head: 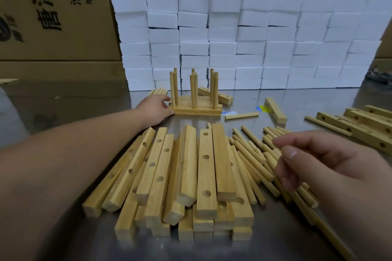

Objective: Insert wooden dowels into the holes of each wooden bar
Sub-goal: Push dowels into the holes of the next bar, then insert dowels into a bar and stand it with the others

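- Two hands work over a metal table [63, 101] strewn with wooden parts.
- Left hand [156, 108]: stretched forward, its thumb and lightly bent fingers touch the left end of the finished bars [196, 109]; whether it grips them or only rests against them cannot be told.
- Finished bars: several lie side by side near the middle of the table, with upright dowels [193, 89] standing in their holes in three clusters.
- Right hand [314, 161]: hangs above the loose dowels [252, 154] with fingers loosely curled, holding nothing.
- Loose dowels: a scattered heap on the table, just right of the stack of bars [184, 176].
- Stack of bars: heaped nearest the camera, several layers deep, many with their round holes facing up and unfilled.
- Single dowel [241, 115]: lies flat just right of the finished bars.
- Lone bar [275, 110]: lies at an angle farther right, apart from the rest.
- More bars [356, 127]: grouped at the right edge, holes visible.
- White foam blocks [233, 32]: stacked as a wall behind the work area.
- Cardboard boxes [53, 12]: stand behind and to the left, with printed lettering.
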Demonstrator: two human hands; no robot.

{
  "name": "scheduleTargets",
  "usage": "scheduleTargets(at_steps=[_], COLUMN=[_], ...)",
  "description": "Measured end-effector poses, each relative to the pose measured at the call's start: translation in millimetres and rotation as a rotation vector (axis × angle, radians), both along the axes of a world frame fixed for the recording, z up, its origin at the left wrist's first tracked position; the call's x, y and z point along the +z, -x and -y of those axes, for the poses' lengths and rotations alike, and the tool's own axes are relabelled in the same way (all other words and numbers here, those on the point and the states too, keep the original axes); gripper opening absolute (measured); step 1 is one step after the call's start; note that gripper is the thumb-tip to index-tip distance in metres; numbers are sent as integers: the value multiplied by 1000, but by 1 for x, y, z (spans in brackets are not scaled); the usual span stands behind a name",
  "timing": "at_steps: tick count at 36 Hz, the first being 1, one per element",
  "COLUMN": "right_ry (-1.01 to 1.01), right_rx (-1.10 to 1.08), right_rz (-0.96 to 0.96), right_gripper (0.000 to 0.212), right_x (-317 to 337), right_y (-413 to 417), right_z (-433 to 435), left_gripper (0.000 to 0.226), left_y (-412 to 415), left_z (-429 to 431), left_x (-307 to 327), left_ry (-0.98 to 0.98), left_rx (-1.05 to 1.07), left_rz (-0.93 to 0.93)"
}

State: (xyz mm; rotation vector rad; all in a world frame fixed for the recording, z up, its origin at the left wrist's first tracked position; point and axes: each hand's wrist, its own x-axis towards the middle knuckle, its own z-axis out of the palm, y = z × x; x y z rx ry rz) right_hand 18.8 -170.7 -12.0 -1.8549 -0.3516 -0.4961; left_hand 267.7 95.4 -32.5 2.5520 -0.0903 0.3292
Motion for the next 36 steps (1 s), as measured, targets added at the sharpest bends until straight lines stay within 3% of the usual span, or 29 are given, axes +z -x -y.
scheduleTargets(at_steps=[9,11,17,18,21,22,23,24,26,32,36], right_ry=[23,-15,11,44,100,197,129,144,73,146,150], right_rx=[-42,-34,-41,3,-36,43,52,19,32,-3,-62], right_rz=[16,12,-4,-33,-38,-75,-67,-45,-27,-65,-66], right_gripper=[21,11,10,17,86,110,22,56,9,24,9], right_x=[1,0,-1,2,-1,3,-1,2,2,4,3], right_y=[0,0,2,3,4,8,4,5,7,7,3], right_z=[-6,-4,-6,-6,-2,-4,-2,-6,-6,-4,-4], left_gripper=[50,42,16,18,27,27,25,23,20,29,39], left_y=[-3,-2,1,1,1,1,1,1,0,-2,-5], left_z=[4,4,5,5,4,4,3,3,2,1,2], left_x=[2,3,4,4,4,4,4,4,4,2,0], left_ry=[-39,1,-51,-81,-152,-167,-180,-190,-200,-247,-258], left_rx=[6,-31,-66,-70,-66,-64,-63,-62,-59,-28,-5], left_rz=[-68,-95,-83,-67,-40,-39,-39,-39,-32,6,29])
